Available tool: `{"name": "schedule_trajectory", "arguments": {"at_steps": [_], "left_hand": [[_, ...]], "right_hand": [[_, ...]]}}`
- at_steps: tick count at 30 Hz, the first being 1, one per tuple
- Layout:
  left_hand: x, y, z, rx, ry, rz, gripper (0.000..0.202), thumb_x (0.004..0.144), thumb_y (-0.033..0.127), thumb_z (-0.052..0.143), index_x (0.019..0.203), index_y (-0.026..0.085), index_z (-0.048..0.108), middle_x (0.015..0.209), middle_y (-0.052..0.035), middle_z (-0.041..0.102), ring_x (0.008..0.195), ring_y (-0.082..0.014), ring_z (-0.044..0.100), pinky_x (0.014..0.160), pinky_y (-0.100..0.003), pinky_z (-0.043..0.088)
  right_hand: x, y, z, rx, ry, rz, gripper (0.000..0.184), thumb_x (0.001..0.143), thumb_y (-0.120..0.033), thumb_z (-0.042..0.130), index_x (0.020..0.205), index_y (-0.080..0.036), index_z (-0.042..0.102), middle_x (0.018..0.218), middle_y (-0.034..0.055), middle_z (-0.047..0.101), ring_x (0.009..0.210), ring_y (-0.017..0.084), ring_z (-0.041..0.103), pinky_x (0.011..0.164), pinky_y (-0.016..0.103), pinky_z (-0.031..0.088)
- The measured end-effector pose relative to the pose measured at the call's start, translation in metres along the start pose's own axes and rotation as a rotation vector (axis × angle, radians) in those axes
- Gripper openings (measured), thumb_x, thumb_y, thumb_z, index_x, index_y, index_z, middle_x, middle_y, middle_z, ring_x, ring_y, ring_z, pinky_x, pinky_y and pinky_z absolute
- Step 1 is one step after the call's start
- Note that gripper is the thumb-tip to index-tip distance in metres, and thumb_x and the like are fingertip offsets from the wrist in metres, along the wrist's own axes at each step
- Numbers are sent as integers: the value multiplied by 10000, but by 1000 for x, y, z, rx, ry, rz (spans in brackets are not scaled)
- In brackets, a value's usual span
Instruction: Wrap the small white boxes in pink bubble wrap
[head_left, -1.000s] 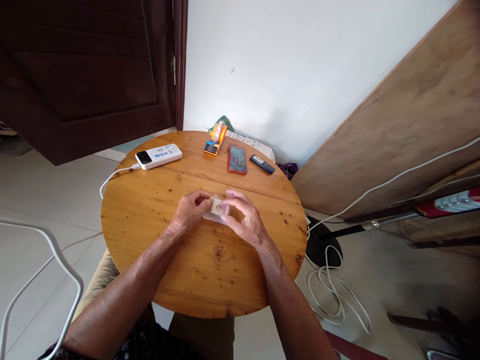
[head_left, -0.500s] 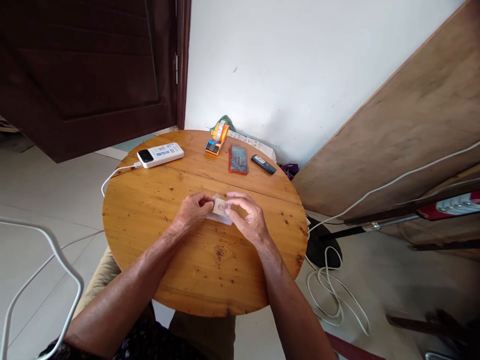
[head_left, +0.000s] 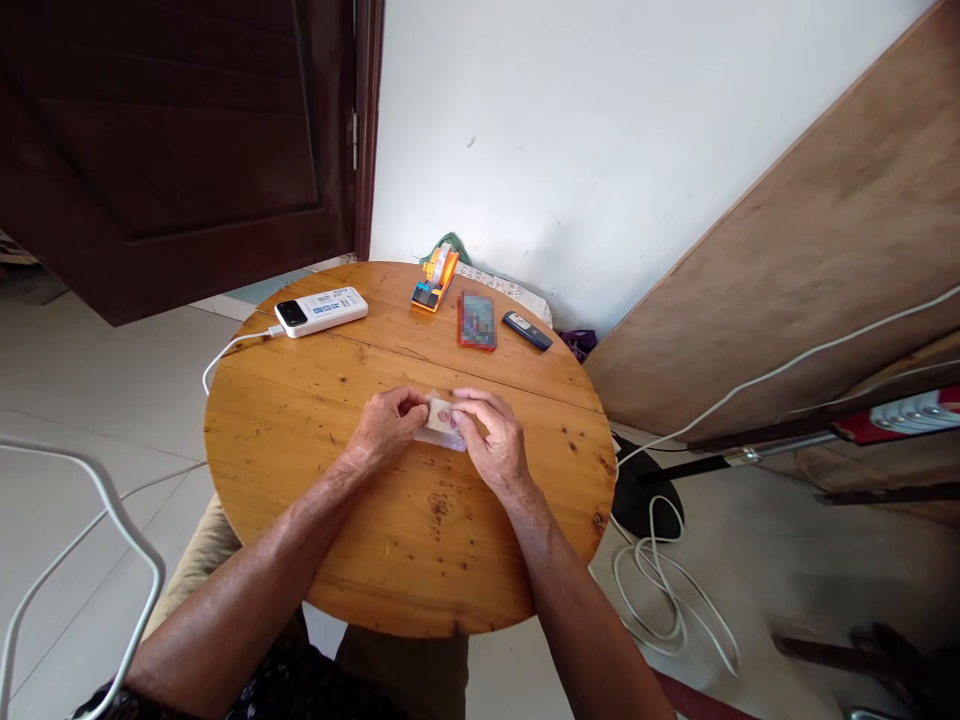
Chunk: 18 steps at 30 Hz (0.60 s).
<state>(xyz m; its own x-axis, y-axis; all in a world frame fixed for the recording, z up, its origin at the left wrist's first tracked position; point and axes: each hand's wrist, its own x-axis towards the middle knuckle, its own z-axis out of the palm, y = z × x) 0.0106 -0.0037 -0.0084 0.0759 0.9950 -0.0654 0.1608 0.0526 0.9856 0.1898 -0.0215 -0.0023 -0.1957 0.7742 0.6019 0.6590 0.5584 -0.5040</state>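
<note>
Round wooden table (head_left: 390,560), pale wall behind, dark door (head_left: 172,150) off to the left. Dead centre, the left hand (head_left: 386,430) and right hand (head_left: 491,445) both pinch a small clear packet (head_left: 442,420) with something tan inside, fingertips closed on its ends, the packet low against the tabletop. Looks like they're working at it with the fingertips, and I'd guess anything further wants a light, careful pinch since the plastic looks thin. Farther back: a white power bank (head_left: 321,311) on its cable (head_left: 232,350), an orange tape dispenser (head_left: 433,280), a red-cased phone (head_left: 477,321) and a small dark handset (head_left: 526,330).
</note>
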Motion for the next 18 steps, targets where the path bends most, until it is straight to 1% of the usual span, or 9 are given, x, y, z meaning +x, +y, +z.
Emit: {"name": "schedule_trajectory", "arguments": {"at_steps": [4,7,11,15,18], "left_hand": [[-1,2,0,15,8,2,227,673,328,581,763,155,699,669,1,672,606,-119,553,584,-225,416],[0,1,0,35,12,20,251,672,349,576,769,159,706,688,-10,680,626,-128,555,592,-231,427],[2,-5,-1,8,14,23,259,657,357,558,756,164,700,671,-7,668,611,-127,545,569,-227,423],[3,-10,-1,6,32,36,251,664,366,559,741,169,694,643,2,651,592,-124,536,556,-222,416],[3,-9,-1,8,28,36,249,686,380,568,740,171,691,636,3,650,588,-125,540,550,-219,419]], "right_hand": [[0,-1,-2,57,9,39,143,921,-238,566,856,-252,693,1084,74,729,1039,228,674,957,421,508],[-1,-1,-4,81,-31,47,95,859,-222,613,911,-252,687,1147,75,708,1079,240,661,983,435,498],[-1,-1,-7,57,-124,37,263,786,-218,671,1047,-255,671,1280,87,651,1183,271,616,1028,469,462],[-2,2,-9,22,-113,10,240,791,-226,679,1030,-257,673,1285,88,647,1182,269,618,1025,467,457],[-1,3,-9,-4,-109,-12,248,800,-239,679,1047,-258,682,1284,91,647,1176,270,621,1011,467,460]]}}
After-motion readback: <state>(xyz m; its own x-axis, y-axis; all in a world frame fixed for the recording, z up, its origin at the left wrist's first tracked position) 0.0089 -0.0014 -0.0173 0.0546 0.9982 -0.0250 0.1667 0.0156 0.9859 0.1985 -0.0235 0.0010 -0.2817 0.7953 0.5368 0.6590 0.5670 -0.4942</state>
